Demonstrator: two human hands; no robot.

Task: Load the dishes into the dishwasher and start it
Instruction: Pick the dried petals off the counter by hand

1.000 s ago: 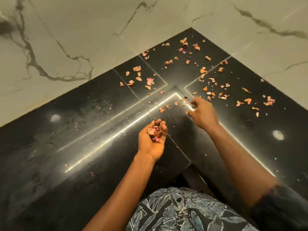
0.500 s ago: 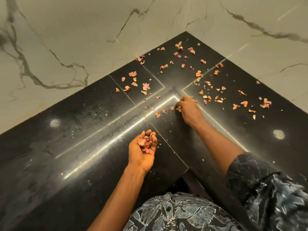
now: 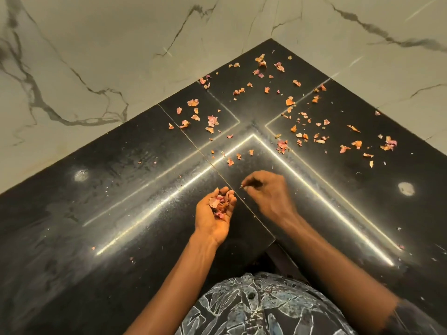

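Back from the far petals comes the right hand, which a moment ago reached up to the bright corner line and is now drawn in close to the left one. The left hand has hardly shifted.

On the left, the marble wall [image 3: 96, 56] with dark veins meets the black desk [image 3: 96, 201], which runs into a corner. A round light glint [image 3: 81, 175] lies on its left part. Bright inlaid lines cross the top and turn at the corner.

The left hand [image 3: 214, 218] is palm up near the middle, its fingers [image 3: 229, 197] curled up to make a cup, grasping a small heap of petals [image 3: 219, 204], pink and orange, that fills the hollow of the palm.

Just to its right, apart from it, the right hand [image 3: 268, 192] hangs palm down over the desk, its fingers [image 3: 249, 183] drawn together at the tips as in a pinch; whether anything is between them is too small to tell.

Loose petals [image 3: 212, 120] lie strewn over the far corner, from behind the left hand across to the right edge, with a few just beyond both hands. A patterned shirt [image 3: 261, 308] shows at the bottom.

Where the dishes and dishwasher are cannot be told from this view.
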